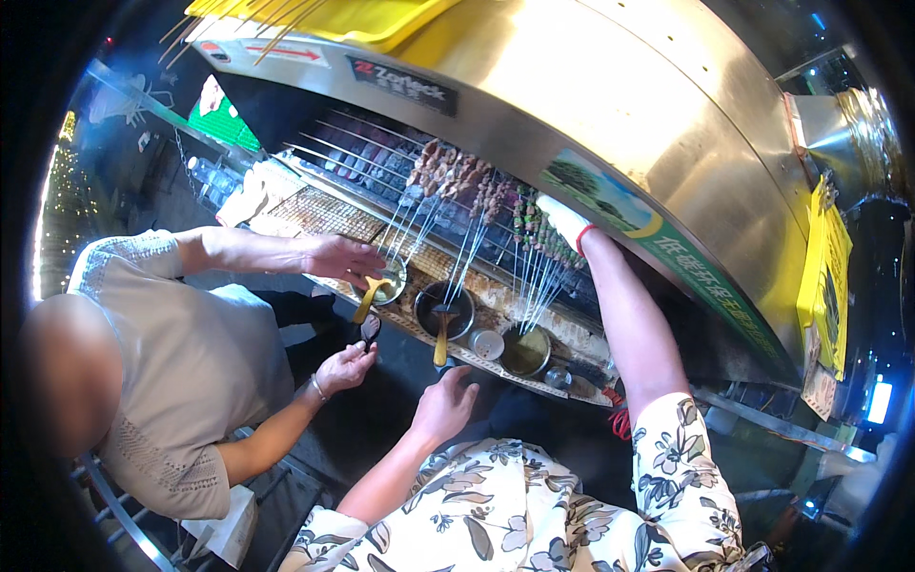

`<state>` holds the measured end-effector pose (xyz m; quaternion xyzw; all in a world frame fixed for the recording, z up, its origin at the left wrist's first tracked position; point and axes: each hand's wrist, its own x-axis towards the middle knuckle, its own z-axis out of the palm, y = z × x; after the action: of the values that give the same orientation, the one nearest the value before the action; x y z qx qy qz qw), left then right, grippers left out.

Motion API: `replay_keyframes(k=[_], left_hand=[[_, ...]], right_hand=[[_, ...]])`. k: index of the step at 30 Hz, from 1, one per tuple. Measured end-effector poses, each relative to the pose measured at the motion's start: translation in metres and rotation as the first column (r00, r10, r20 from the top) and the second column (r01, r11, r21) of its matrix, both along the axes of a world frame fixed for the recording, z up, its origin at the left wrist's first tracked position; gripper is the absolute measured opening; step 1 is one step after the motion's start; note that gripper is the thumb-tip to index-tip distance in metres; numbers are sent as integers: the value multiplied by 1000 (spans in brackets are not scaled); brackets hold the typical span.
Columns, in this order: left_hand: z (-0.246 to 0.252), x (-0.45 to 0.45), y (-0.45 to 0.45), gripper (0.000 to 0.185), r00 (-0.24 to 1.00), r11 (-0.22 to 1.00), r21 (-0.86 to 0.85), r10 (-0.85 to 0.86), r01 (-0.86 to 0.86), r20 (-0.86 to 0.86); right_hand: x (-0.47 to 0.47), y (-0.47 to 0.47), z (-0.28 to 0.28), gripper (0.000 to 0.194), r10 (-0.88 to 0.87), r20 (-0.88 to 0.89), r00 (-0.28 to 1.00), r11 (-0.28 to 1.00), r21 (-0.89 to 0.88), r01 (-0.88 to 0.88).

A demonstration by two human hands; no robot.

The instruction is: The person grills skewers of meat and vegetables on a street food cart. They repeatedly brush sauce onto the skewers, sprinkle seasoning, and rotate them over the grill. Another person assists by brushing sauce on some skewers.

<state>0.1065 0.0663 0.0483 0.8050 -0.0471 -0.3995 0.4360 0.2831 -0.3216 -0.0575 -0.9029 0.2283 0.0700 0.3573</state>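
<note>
My right hand [567,218], in a white glove with a red cuff, reaches under the steel hood to the far ends of skewers with green and dark pieces [532,225]; whether its fingers hold any cannot be told. My left hand [447,404] is bare, held low in front of me with fingers apart and nothing in it. Beyond it, a brush with a yellow handle [441,343] rests in a dark bowl [466,314]. Skewers of meat [447,171] lie farther left over the charcoal grill [364,154]. Another bowl [547,354] of liquid stands near the green skewers' handles.
A co-worker [186,336] stands at the left, one hand over a bowl with a yellow-handled brush [370,297]. The steel hood [572,71] overhangs the grill. A shaker jar [487,344] and a small glass jar [557,377] stand on the ledge. A yellow tray [372,21] tops the hood.
</note>
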Motion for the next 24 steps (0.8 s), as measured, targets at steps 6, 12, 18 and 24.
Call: replay_keyframes(k=[6,12,18,24], left_hand=[[-20,2,28,41,994,997,-31,77,-75,83],[-24,4,6,37,963,957,-179,-193,227,189],[-116,-58,84,43,990,933,-359,-41,-11,-137],[-63,-45,91,47,973,968,-114,-229,224,-30]], right_hand=[[-1,91,99,23,33,-138,990,964,266,5],[21,-38,-29,20,-49,230,972,987,-140,83],[48,81,54,28,174,-209,962,959,256,-118],[-14,-15,84,26,-67,-28,997,988,136,71]])
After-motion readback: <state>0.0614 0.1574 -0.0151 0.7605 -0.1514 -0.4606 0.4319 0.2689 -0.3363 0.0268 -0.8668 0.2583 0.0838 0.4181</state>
